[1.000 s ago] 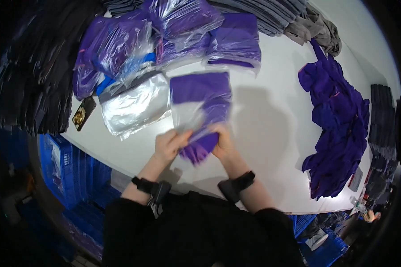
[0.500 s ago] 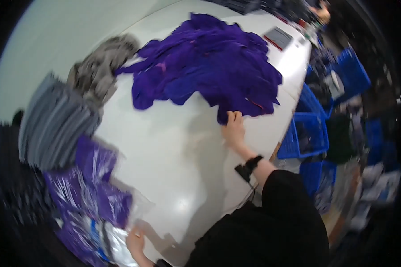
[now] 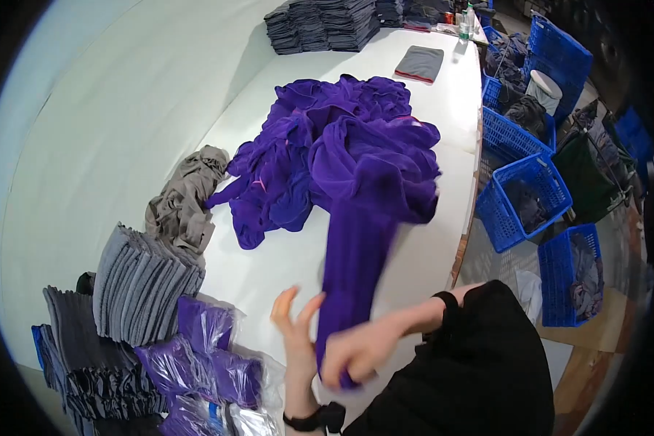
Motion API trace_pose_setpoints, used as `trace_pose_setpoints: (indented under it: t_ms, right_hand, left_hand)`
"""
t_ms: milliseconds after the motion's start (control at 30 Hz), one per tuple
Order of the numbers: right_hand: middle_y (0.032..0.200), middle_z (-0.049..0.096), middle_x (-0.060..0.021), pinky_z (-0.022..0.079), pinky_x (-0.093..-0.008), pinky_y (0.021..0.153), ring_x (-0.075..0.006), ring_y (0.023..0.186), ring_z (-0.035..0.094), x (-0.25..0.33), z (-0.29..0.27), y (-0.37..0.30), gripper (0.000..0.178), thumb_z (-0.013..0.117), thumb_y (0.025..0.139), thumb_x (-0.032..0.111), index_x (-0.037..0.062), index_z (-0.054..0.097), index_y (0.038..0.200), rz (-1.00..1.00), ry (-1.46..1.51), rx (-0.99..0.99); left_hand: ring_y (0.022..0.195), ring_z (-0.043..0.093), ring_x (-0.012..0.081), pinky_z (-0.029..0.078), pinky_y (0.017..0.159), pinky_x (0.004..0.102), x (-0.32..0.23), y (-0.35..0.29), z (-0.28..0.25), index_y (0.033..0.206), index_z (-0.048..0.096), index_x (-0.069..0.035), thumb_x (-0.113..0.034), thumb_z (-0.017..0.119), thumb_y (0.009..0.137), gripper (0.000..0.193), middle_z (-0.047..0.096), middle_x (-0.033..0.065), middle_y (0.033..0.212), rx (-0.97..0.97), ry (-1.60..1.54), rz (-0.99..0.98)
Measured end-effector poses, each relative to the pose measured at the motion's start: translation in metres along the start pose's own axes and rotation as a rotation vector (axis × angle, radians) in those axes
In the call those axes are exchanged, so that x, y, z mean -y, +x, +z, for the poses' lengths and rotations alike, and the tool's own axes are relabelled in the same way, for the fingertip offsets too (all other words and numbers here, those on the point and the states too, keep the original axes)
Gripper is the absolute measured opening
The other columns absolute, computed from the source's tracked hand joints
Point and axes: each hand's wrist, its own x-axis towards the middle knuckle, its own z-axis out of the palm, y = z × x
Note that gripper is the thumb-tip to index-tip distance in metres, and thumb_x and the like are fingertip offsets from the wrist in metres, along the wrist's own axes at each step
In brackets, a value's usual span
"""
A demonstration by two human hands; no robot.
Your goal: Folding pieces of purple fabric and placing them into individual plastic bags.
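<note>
Head view shows our right hand (image 3: 356,354) closed around a purple garment (image 3: 356,254), which stretches from our fingers up to the purple heap (image 3: 327,145) on the white table (image 3: 421,261). Our left hand (image 3: 294,327) is spread beside it, touching nothing. We judge we're pulling one piece free; next it needs both hands to lay it flat.
</note>
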Motion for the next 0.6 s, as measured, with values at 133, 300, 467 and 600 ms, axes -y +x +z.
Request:
trace_pose_setpoints:
  t_ms: [133, 300, 467, 600]
  right_hand:
    - [0.073, 0.054, -0.0185, 0.043, -0.0377, 0.06, -0.0316, 0.067, 0.055, 0.118, -0.009, -0.008, 0.022, 0.049, 0.077, 0.014, -0.0052, 0.05, 0.087, -0.302, -0.093, 0.461]
    - [0.104, 0.054, -0.0142, 0.046, -0.0353, 0.08, -0.0225, 0.092, 0.055, 0.056, -0.06, -0.062, 0.043, 0.035, 0.092, 0.033, -0.0013, 0.046, 0.115, -0.689, 0.49, -0.714]
    - [0.117, 0.052, -0.0127, 0.042, -0.0347, 0.091, -0.0221, 0.104, 0.052, -0.054, -0.038, -0.065, 0.046, 0.04, 0.093, 0.036, 0.0008, 0.045, 0.122, -0.136, 0.864, -1.121]
    - [0.116, 0.053, -0.0103, 0.04, -0.0325, 0.092, -0.0196, 0.104, 0.051, -0.07, -0.004, -0.056, 0.044, 0.045, 0.091, 0.032, -0.0001, 0.046, 0.121, 0.0, 0.772, -0.772]
  left_hand:
    - [0.108, 0.047, 0.029, 0.025, 0.101, 0.0422, 0.006, -0.011, 0.05, 0.097, 0.063, -0.012, -0.01, 0.064, 0.07, 0.027, 0.058, 0.0072, 0.103, 0.538, 0.181, 0.104]
    - [0.113, 0.047, 0.028, 0.036, 0.097, 0.045, -0.02, -0.051, 0.0, 0.12, 0.046, 0.001, -0.026, 0.048, 0.089, 0.041, 0.053, 0.015, 0.118, 0.219, -1.152, -0.729]
    - [0.117, 0.042, 0.031, 0.037, 0.089, 0.0524, 0.037, -0.106, 0.03, 0.124, 0.04, -0.002, -0.069, 0.046, 0.073, 0.084, 0.043, 0.0133, 0.13, 0.039, -1.988, -0.879]
    - [0.102, 0.053, 0.0271, 0.041, 0.087, 0.0477, 0.044, -0.122, 0.042, 0.119, 0.044, -0.001, -0.042, 0.067, 0.073, 0.066, 0.053, 0.0102, 0.113, -0.005, -1.437, -1.014]
